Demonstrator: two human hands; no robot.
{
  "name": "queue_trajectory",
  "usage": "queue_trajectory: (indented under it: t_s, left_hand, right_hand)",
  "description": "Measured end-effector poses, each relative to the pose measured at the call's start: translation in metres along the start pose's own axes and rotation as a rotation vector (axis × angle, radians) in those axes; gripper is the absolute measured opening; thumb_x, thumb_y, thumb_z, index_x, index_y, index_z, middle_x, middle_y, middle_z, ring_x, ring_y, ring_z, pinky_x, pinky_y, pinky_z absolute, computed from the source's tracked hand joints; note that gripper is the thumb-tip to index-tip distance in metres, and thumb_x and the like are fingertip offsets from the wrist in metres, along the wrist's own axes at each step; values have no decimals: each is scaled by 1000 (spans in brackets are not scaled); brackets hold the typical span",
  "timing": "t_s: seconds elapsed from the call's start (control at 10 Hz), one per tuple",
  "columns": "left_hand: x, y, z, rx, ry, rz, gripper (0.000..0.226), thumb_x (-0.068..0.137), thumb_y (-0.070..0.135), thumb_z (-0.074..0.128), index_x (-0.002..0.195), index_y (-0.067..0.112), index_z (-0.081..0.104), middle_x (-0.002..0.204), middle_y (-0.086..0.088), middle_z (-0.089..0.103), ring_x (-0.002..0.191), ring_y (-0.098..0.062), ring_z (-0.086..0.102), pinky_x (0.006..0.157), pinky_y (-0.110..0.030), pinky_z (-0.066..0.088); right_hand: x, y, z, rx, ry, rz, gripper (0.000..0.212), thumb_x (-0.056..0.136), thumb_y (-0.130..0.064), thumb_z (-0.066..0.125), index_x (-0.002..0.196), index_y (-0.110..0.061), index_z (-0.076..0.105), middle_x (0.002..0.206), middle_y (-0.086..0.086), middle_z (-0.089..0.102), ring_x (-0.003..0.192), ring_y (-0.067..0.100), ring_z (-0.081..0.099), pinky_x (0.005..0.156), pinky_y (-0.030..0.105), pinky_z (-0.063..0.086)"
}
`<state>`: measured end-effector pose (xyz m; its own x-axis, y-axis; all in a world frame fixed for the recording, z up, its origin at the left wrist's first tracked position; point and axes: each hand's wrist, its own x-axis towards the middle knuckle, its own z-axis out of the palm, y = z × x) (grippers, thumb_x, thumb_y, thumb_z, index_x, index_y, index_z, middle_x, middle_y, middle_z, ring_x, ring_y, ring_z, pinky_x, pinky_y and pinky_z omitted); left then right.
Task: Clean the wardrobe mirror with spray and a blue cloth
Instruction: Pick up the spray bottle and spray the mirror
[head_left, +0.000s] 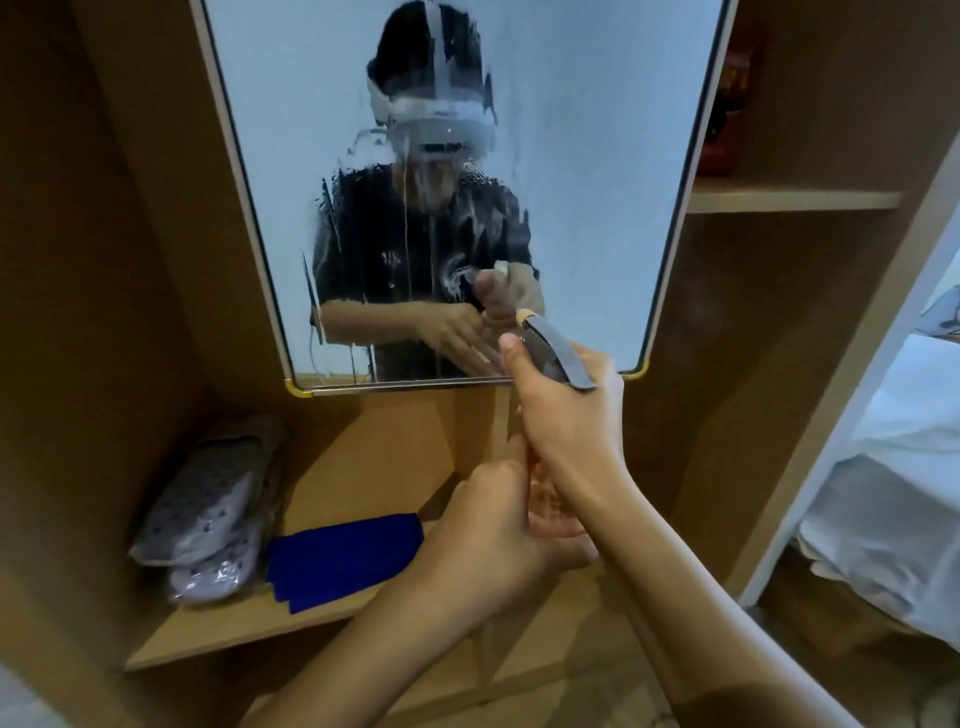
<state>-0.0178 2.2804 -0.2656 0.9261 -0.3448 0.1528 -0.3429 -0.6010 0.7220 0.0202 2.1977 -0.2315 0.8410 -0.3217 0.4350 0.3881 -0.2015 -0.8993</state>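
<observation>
Both hands near centre, wrapped around the spray bottle (545, 483): right hand (566, 410) grips the neck under the grey trigger head, thumb up, left hand (498, 540) closed around the lower body (bottle mostly hidden, looks clear). Mirror (291, 156) stands far centre in the wardrobe, wet, with foamy streaks and drips running down. Blue cloth (343, 556) lies folded on the shelf (218, 634) at lower left, just beside a pale dotted packet (208, 504).

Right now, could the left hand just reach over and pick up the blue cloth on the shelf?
Probably not yet: the left hand is wrapped around the spray bottle. The blue cloth lies uncovered close beside it, so letting go first should clear the way.
</observation>
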Motion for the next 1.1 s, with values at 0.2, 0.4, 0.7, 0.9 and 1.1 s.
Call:
queue_trajectory:
  t_s: [0.2,0.4,0.7,0.9,1.1]
  left_hand:
    - [-13,4,-15,-55,5,-20,60,75,24,79,125,23,46,114,2,62,107,-16,61,92,-36,52]
    - [-28,-8,-33,2,131,13,54,72,27,79,116,27,46,98,14,60,92,-2,61,82,-21,54]
    - [-47,-22,-51,0,211,9,53,73,24,81,114,29,47,95,19,57,93,3,59,83,-14,50]
    - [-53,-24,-60,22,223,-16,65,72,22,79,127,22,44,105,9,62,97,-5,62,86,-27,55]
    - [-65,-35,-67,-41,243,-25,64,69,19,83,123,21,50,102,7,64,85,-4,61,74,-7,48]
  right_hand:
    - [-1,-8,12,-18,-126,-53,34,90,-34,66,83,0,67,80,18,67,79,33,64,72,47,55]
    - [-9,-19,34,30,-182,-62,25,89,-33,67,83,-9,66,76,7,66,76,23,63,70,40,55]
    - [-25,-28,62,67,-183,-65,22,92,-34,64,74,-22,63,69,9,64,69,32,63,62,42,56]
    - [-28,-34,70,60,-300,-73,18,93,-30,63,85,-14,67,75,4,66,68,12,61,63,23,51]
    - [-33,-40,80,42,-324,-71,18,93,-30,63,90,-13,66,81,5,68,76,18,64,66,22,50]
